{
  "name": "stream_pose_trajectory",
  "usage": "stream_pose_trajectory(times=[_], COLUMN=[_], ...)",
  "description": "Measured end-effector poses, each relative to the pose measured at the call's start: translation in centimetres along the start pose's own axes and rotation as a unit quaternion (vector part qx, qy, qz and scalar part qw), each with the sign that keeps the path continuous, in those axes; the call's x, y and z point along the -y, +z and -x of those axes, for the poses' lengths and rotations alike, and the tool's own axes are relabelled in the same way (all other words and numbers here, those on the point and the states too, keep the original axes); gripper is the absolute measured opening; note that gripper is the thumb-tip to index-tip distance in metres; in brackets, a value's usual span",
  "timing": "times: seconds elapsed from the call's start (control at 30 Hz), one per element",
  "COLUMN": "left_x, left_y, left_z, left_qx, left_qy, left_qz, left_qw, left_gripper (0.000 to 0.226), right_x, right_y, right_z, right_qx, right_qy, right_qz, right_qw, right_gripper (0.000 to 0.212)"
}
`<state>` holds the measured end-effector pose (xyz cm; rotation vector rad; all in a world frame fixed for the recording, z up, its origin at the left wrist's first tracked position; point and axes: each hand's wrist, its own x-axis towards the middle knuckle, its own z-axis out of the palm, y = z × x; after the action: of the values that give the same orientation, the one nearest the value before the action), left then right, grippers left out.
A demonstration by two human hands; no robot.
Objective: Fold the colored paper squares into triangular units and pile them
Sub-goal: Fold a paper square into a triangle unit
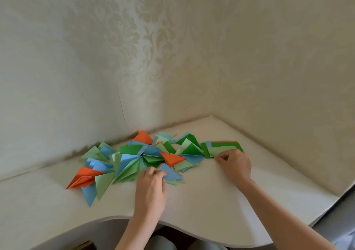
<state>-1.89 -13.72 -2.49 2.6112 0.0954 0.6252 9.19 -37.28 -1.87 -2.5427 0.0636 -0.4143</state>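
Inspector: Where lay the flat squares (222,147)?
Clerk: Far right, long axis left-right, at the right hand (233,163), which pinched the near edge; the left hand (151,184) pinched 1 blue unit (170,173).

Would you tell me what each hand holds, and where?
Left hand pinches a blue folded paper triangle at its left corner; right hand pinches the flat paper-square stack's near edge.
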Motion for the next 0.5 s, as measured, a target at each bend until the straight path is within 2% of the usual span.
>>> stream_pose_trajectory(times=[0.1, 0.17, 0.33, 0.4, 0.5], left_x=[-2.1, -3.6, -7.0, -7.7, -7.7], left_y=[0.0, 0.4, 2.0, 2.5, 3.3], left_z=[0.4, 0.6, 1.2, 1.5, 1.6], left_qx=[-0.004, -0.004, 0.006, 0.011, 0.041], left_qy=[0.031, 0.066, 0.128, 0.148, 0.167], left_qz=[0.036, 0.073, 0.142, 0.156, 0.160], left_qw=[0.999, 0.995, 0.982, 0.977, 0.972], left_gripper=[0.024, 0.024, 0.032, 0.034, 0.032], right_x=[-0.7, -1.1, -0.9, -0.7, -1.1], right_y=[-0.6, -1.5, -3.4, -3.7, -3.9], right_z=[0.4, 0.8, 4.0, 6.0, 8.3], right_qx=[0.027, 0.002, -0.074, -0.067, -0.021], right_qy=[0.001, -0.015, -0.123, -0.172, -0.172], right_qz=[-0.115, -0.156, -0.151, -0.132, -0.086], right_qw=[0.993, 0.988, 0.978, 0.974, 0.981], right_gripper=[0.013, 0.006, 0.009, 0.010, 0.007])
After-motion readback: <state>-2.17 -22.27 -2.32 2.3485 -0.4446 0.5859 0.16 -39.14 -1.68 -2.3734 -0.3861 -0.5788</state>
